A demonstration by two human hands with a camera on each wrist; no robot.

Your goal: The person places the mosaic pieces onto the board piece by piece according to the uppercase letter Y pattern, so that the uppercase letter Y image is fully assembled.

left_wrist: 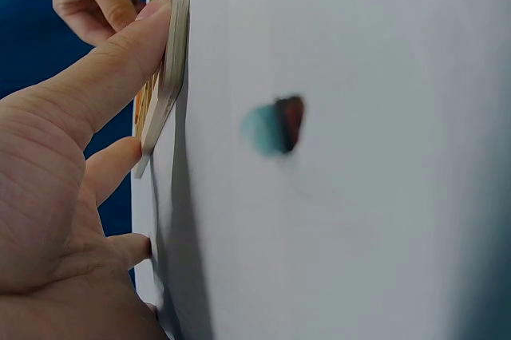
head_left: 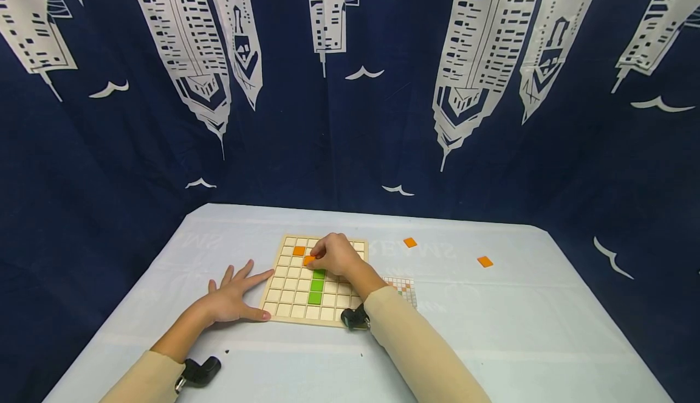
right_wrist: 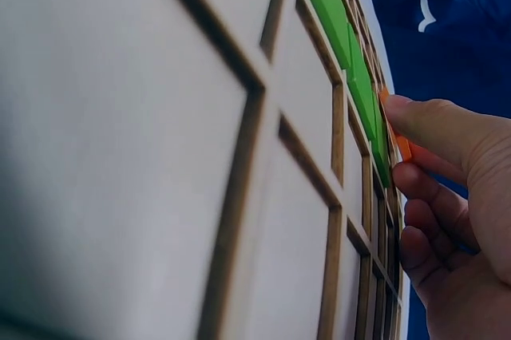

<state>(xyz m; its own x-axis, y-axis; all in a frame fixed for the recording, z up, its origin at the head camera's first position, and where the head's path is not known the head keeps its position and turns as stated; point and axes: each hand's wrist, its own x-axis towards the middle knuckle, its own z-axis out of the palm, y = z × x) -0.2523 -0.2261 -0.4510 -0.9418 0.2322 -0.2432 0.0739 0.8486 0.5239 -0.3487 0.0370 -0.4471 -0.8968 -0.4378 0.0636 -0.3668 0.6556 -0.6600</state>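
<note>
A wooden grid board (head_left: 282,310) lies on the table, divided into square cells by raised strips. My right hand (head_left: 336,256) reaches over it and pinches an orange square tile (head_left: 308,261) between thumb and fingers, right at the grid; part of this tile is hidden behind the fingertips. Another orange tile (head_left: 299,250) sits in a cell up and to the left. A column of green tiles (right_wrist: 361,85) runs just below the pinched one. With fingers spread, my left hand (head_left: 232,298) touches the board's left edge; its thumb (left_wrist: 120,65) rests on the near corner.
Two loose orange tiles, one nearer (head_left: 410,242) and one farther right (head_left: 485,261), lie on the white table (head_left: 525,318). A small printed grid card (head_left: 407,289) is partly covered by the right sleeve. A dark blue patterned cloth (head_left: 328,148) hangs behind the table.
</note>
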